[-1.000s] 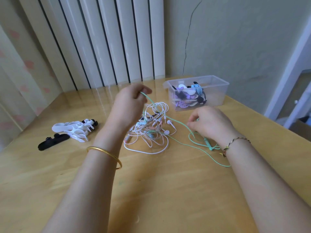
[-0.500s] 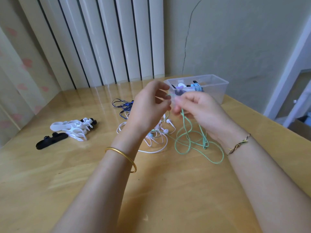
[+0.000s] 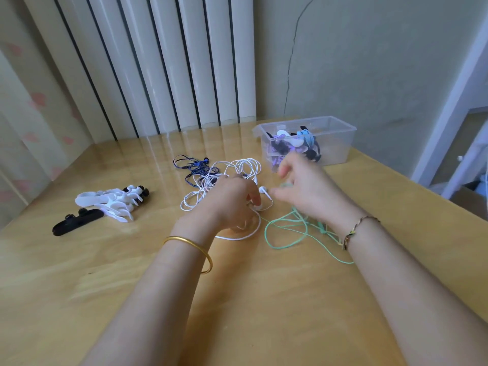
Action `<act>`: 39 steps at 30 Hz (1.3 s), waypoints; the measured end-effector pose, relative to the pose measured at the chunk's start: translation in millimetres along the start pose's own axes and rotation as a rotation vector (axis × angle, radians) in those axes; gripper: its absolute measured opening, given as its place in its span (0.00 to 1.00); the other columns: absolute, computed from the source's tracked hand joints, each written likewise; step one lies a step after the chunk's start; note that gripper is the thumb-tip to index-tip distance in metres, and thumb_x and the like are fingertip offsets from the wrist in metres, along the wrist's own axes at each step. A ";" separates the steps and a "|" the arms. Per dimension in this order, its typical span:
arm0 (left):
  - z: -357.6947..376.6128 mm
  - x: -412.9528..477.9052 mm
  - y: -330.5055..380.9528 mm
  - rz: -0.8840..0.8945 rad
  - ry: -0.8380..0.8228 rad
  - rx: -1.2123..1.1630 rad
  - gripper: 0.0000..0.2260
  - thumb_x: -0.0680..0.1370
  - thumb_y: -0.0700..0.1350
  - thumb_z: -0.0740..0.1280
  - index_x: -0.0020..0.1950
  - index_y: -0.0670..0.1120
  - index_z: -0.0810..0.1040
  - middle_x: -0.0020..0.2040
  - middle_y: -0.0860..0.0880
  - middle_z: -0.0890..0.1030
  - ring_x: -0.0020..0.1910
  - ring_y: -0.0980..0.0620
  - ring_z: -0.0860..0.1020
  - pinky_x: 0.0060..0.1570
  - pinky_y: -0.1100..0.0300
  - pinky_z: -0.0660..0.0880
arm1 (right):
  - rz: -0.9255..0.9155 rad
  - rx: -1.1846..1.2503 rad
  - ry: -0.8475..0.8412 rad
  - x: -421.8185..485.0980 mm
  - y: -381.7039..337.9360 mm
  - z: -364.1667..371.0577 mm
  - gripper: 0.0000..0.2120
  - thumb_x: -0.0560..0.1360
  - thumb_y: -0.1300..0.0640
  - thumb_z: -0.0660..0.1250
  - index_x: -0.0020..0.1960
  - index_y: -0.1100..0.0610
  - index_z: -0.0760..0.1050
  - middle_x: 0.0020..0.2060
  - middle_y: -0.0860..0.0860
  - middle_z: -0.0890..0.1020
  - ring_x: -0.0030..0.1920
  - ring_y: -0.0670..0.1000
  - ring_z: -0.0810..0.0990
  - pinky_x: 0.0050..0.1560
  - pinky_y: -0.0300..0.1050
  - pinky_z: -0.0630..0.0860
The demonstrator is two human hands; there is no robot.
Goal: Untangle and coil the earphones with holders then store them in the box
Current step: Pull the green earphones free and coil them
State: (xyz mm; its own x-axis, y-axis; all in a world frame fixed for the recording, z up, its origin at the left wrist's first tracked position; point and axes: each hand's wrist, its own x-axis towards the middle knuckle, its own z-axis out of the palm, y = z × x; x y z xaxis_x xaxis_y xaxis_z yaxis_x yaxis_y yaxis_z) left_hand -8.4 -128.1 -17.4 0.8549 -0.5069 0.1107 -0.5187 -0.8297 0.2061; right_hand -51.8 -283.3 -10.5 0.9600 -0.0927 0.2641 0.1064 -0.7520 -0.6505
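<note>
My left hand (image 3: 232,199) presses down on the white earphones (image 3: 224,180), fingers curled into the tangle | my right hand (image 3: 306,188) hovers blurred over the green earphones (image 3: 285,231), fingers spread, gripping nothing | blue earphones (image 3: 192,165) lie behind | holders (image 3: 105,204) left on counter (image 3: 132,286) | box (image 3: 335,143) far right.

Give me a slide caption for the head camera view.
Both hands, left hand and right hand, sorting tangled white earphones beside loose green earphones.

White earphones (image 3: 232,178) tangled mid-table, blue pair (image 3: 194,165) behind, green cord (image 3: 286,231) loose right; holders (image 3: 111,204) left; clear box (image 3: 317,143) part-filled
</note>
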 end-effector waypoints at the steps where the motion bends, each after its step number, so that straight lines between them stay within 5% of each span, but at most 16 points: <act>1: -1.4 -0.7 -1.0 0.007 0.003 -0.034 0.15 0.70 0.37 0.71 0.55 0.51 0.79 0.46 0.53 0.67 0.53 0.49 0.70 0.53 0.59 0.71 | 0.037 -0.046 -0.107 -2.3 -0.1 6.2 0.12 0.69 0.50 0.73 0.47 0.50 0.71 0.35 0.44 0.72 0.39 0.49 0.73 0.42 0.46 0.71; 5: -8.2 -4.2 -4.9 0.012 0.036 -0.189 0.11 0.69 0.36 0.71 0.46 0.49 0.77 0.46 0.51 0.70 0.44 0.50 0.74 0.44 0.61 0.72 | 0.046 -0.237 -0.196 -7.3 -3.8 22.2 0.08 0.69 0.45 0.71 0.42 0.48 0.77 0.41 0.44 0.77 0.48 0.49 0.77 0.44 0.43 0.72; 10: -14.5 -7.5 -11.6 0.013 0.100 -0.228 0.10 0.70 0.31 0.67 0.43 0.46 0.76 0.44 0.48 0.77 0.46 0.47 0.78 0.46 0.58 0.74 | -0.015 -0.251 -0.234 -8.3 -5.3 27.6 0.06 0.72 0.50 0.69 0.38 0.46 0.75 0.31 0.43 0.70 0.41 0.48 0.72 0.35 0.41 0.64; 13: -17.1 -9.1 -18.3 -0.012 0.140 -0.241 0.09 0.71 0.34 0.70 0.41 0.48 0.76 0.42 0.51 0.76 0.43 0.50 0.74 0.40 0.68 0.69 | -0.034 -0.259 -0.141 -6.6 -4.4 28.4 0.10 0.73 0.52 0.68 0.34 0.46 0.72 0.31 0.43 0.71 0.40 0.48 0.73 0.33 0.40 0.64; 20: -13.2 -8.3 -21.8 -0.045 0.114 -0.264 0.13 0.69 0.37 0.72 0.42 0.55 0.78 0.45 0.51 0.75 0.47 0.50 0.72 0.44 0.63 0.66 | -0.136 0.175 0.121 -1.1 -5.6 28.9 0.08 0.72 0.57 0.70 0.36 0.47 0.77 0.38 0.47 0.81 0.37 0.46 0.75 0.44 0.46 0.74; 25: -9.0 -6.2 -25.2 -0.073 0.091 -0.195 0.12 0.69 0.39 0.73 0.48 0.52 0.81 0.52 0.45 0.76 0.53 0.44 0.73 0.52 0.57 0.71 | -0.154 0.328 0.080 -0.8 -4.4 31.2 0.05 0.72 0.61 0.70 0.38 0.54 0.80 0.36 0.43 0.81 0.36 0.39 0.75 0.43 0.36 0.71; 31: -4.3 -3.1 -25.6 -0.099 0.122 -0.193 0.10 0.70 0.41 0.73 0.51 0.51 0.80 0.53 0.43 0.75 0.55 0.42 0.72 0.53 0.57 0.68 | -0.108 0.568 -0.024 -2.7 -3.9 32.2 0.04 0.75 0.64 0.66 0.42 0.59 0.77 0.38 0.52 0.85 0.44 0.46 0.82 0.52 0.40 0.75; 36: 1.0 -2.4 -28.0 -0.138 0.150 -0.199 0.10 0.72 0.43 0.71 0.53 0.50 0.81 0.54 0.45 0.73 0.57 0.43 0.71 0.56 0.54 0.70 | -0.082 0.578 -0.035 -3.3 -7.7 31.6 0.08 0.75 0.64 0.63 0.39 0.56 0.74 0.46 0.53 0.84 0.44 0.43 0.81 0.46 0.34 0.74; 39: 4.1 -2.0 -25.9 -0.146 0.139 -0.165 0.10 0.71 0.45 0.72 0.52 0.49 0.80 0.54 0.45 0.73 0.58 0.43 0.70 0.57 0.54 0.70 | -0.033 0.650 -0.082 -5.1 -10.6 30.3 0.10 0.76 0.66 0.59 0.38 0.56 0.68 0.45 0.55 0.84 0.24 0.37 0.74 0.26 0.28 0.66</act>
State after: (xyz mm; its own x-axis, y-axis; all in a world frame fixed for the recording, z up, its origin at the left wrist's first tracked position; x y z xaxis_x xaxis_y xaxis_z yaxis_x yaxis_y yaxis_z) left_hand 3.4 -106.6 -27.0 0.9199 -0.3381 0.1988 -0.3905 -0.8365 0.3843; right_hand -50.0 -255.1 -26.5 0.9674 -0.0070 0.2533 0.2467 -0.2033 -0.9475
